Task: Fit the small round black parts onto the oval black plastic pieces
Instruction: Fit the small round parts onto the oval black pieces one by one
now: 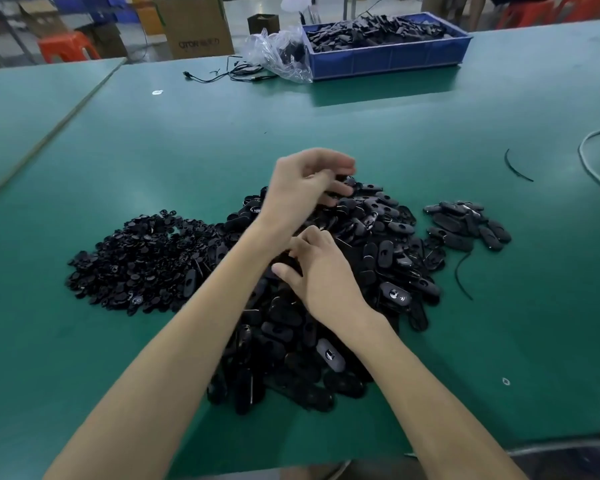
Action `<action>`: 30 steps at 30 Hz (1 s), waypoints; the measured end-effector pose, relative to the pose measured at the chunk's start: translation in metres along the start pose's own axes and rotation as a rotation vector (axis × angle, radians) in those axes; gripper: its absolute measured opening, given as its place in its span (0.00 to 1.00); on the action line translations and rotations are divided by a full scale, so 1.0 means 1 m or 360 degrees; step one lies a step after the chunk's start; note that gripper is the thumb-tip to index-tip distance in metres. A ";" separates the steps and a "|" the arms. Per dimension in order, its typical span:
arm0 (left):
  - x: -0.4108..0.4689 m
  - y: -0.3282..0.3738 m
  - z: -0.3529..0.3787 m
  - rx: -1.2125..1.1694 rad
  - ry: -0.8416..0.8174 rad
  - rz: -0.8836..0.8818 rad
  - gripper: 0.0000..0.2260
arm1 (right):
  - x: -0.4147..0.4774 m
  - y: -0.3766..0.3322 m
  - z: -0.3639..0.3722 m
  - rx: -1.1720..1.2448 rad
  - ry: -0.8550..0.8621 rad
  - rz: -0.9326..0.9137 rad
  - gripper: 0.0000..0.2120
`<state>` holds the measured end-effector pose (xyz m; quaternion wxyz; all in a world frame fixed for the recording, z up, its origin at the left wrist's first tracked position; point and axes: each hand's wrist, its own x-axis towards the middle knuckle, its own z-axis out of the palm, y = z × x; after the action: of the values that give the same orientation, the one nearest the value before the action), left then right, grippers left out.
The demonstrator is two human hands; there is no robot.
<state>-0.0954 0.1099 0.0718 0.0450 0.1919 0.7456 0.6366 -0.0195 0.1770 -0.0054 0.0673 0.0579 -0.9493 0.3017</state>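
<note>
Your left hand (305,183) hovers, fingers curled, over the far edge of the pile of oval pieces (388,258); blur hides any grasp. Your right hand (321,271) curls into that pile, its hold unclear. The small round parts (136,261) lie heaped just left on the green table (222,133).

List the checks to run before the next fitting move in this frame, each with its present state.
1. Stock of round parts within reach, heaped left of the ovals: ok.
2. Stock of oval pieces heaped under both hands: ok.
3. Left hand holds a piece: cannot tell, it is blurred.
4. Right hand holds a round part: cannot tell, its fingers curl down into the heap.
5. Smaller heap on the right lies apart from the main one: ok.
</note>
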 end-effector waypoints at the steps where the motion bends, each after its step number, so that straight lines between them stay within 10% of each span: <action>1: -0.004 -0.006 -0.011 0.0022 0.0063 -0.0009 0.14 | 0.001 0.000 0.001 0.0029 0.0023 0.0021 0.16; 15: -0.048 -0.058 -0.070 -0.0071 0.0432 -0.0080 0.11 | 0.000 -0.002 0.002 0.0345 0.0230 0.0113 0.05; 23: -0.053 -0.079 -0.125 0.1805 0.0853 -0.0346 0.15 | 0.000 0.000 0.001 0.0333 0.0227 0.0085 0.05; 30: -0.053 -0.085 -0.131 0.1970 0.0854 -0.0568 0.09 | 0.000 0.000 0.001 0.0322 0.0219 0.0082 0.05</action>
<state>-0.1064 -0.0401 0.0043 -0.1546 -0.1070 0.9767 0.1030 -0.0193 0.1766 -0.0059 0.1184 0.0190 -0.9083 0.4009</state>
